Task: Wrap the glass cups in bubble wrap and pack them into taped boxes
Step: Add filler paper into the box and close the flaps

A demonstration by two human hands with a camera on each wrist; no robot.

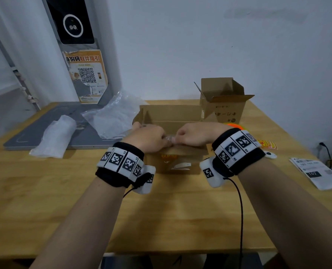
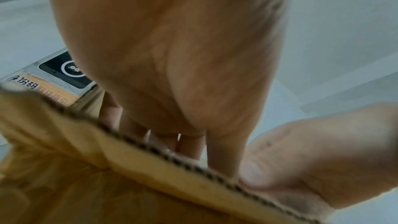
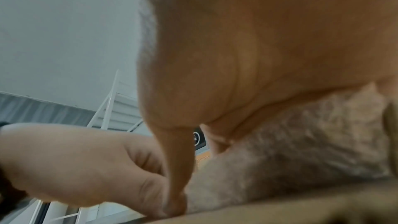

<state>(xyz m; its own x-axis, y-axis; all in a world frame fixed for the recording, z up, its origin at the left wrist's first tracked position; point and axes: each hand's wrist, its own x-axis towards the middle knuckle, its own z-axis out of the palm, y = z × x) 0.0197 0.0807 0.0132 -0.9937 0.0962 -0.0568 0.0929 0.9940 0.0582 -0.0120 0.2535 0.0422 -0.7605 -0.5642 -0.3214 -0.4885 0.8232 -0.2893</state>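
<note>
An open brown cardboard box (image 1: 171, 113) stands at the table's middle. My left hand (image 1: 161, 138) and right hand (image 1: 179, 137) meet at its near flap, fingers curled over the edge. A small clear shiny bit (image 1: 170, 138) shows between them; I cannot tell what it is. In the left wrist view my left fingers (image 2: 224, 151) hook over the corrugated flap edge (image 2: 172, 156) and the right thumb (image 2: 252, 173) presses on it. From the right wrist, the right thumb (image 3: 176, 168) bears down on cardboard (image 3: 280, 159) beside the left hand (image 3: 86, 163). No bare glass cup is in view.
A smaller open box (image 1: 225, 105) stands behind on the right. A loose bubble wrap sheet (image 1: 112, 115) and a wrapped bundle (image 1: 54, 136) lie left on a grey board (image 1: 87, 141). An orange roll (image 1: 234, 125), a red-yellow pack (image 1: 267, 144) and paper labels (image 1: 316, 171) lie right.
</note>
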